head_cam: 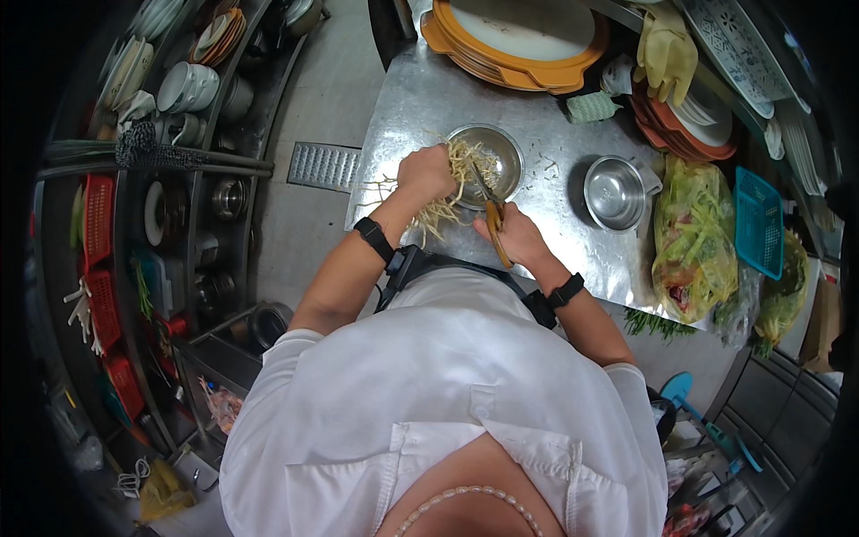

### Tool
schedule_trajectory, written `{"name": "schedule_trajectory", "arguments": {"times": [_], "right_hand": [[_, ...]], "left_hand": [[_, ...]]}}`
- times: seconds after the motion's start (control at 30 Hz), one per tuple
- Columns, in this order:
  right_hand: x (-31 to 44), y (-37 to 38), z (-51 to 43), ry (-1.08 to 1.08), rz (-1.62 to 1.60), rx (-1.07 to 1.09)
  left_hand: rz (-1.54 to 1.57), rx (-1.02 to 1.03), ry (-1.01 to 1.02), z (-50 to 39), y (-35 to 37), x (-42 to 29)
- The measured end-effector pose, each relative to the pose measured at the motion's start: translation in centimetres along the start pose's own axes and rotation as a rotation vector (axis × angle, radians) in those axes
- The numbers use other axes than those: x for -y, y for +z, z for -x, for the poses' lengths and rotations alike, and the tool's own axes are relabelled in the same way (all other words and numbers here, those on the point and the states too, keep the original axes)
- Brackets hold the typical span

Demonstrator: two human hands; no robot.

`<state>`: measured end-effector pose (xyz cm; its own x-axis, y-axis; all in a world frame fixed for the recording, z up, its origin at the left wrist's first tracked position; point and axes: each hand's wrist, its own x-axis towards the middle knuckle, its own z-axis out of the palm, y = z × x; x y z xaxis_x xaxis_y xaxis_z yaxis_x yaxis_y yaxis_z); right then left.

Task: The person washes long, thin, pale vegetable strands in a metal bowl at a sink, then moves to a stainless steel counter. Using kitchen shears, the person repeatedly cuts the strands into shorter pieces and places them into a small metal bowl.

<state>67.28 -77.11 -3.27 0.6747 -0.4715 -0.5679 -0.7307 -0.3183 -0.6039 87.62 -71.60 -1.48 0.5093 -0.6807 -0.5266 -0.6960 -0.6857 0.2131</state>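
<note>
My left hand (pixel 427 172) is closed around a bunch of thin pale roots (pixel 429 218) whose ends stick out on both sides of the fist. Under it and to its right sits a steel bowl (pixel 513 151) with more cut root pieces inside. My right hand (pixel 522 235) grips a pair of scissors (pixel 495 225) with orange-yellow handles. The blades point up and left over the bowl, against the roots near my left fist. Whether the blades are closed is hard to tell.
The steel table (pixel 409 101) carries stacked orange-rimmed plates (pixel 517 77) at the far side and small scraps right of the bowl. To the right stand a second steel bowl (pixel 614 194), a yellow plastic bag of vegetables (pixel 694 248) and a blue basket (pixel 758 225). A dish shelf (pixel 235 101) lines the left.
</note>
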Motion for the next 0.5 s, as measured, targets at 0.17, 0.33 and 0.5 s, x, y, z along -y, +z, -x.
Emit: {"name": "schedule_trajectory", "arguments": {"times": [0.17, 0.33, 0.5], "right_hand": [[0.5, -0.1, -0.5, 0.014, -0.001, 0.040], [0.2, 0.6, -0.9, 0.008, 0.021, 0.064], [-0.8, 0.8, -0.7, -0.054, 0.000, 0.033]], "left_hand": [[-0.039, -0.054, 0.080, 0.6, 0.9, -0.3], [-0.086, -0.072, 0.103, 0.4, 0.9, 0.1], [-0.105, -0.095, 0.129, 0.0, 1.5, 0.5]]}}
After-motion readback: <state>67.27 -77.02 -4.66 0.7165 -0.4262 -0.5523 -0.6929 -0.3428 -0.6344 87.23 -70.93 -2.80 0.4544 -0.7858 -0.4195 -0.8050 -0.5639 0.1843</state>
